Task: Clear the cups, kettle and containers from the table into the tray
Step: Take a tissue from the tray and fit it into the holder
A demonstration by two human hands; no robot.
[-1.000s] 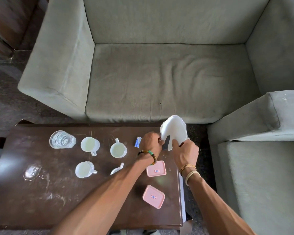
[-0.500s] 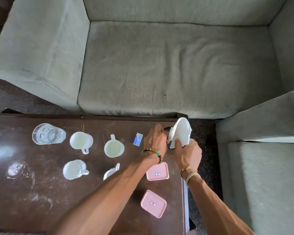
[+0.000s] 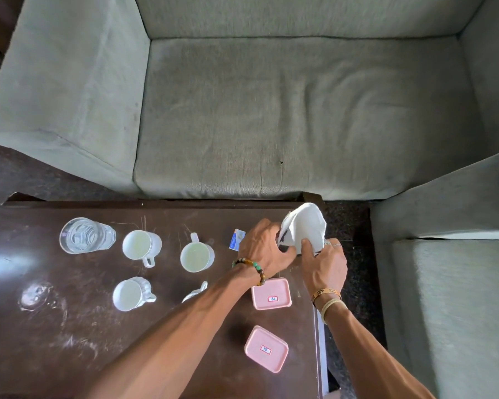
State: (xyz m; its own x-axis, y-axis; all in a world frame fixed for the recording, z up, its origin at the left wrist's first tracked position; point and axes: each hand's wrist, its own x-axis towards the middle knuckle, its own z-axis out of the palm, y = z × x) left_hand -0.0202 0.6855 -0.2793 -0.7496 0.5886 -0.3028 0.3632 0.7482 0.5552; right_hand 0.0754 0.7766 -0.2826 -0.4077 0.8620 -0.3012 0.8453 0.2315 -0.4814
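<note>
Head camera, looking down: we see a dark wooden table [image 3: 69,355] in front of a grey-green sofa [image 3: 285,110]. At the table's far right corner, both hands are closed around a white object [image 3: 304,226] with a dark part below; it may be the kettle, or a cloth over it, we cannot tell which. Our left hand [image 3: 264,249] wraps its near left side with fingers curled, and our right hand [image 3: 324,264] pinches its lower right edge, so both grips are closed on it. It sits right at the table's corner, above the dark floor [image 3: 349,226]. Still on the table are a clear glass [image 3: 84,236] at far left, three white cups [image 3: 141,246], [image 3: 197,256], [image 3: 131,293], and a fourth cup [image 3: 196,292] mostly hidden by the left forearm. Two pink lidded containers [image 3: 271,293], [image 3: 266,349] lie near the right edge, and a small blue packet [image 3: 236,239] lies just beside the left hand. No tray is in view. We judge the chief risk to be the white object slipping off the corner if either grip loosens. The left forearm passes right over the hidden cup and could knock it when it pulls back. The container by the right wrist could be nudged over the edge. The glass looks to hold water, which could spill when carried.
</note>
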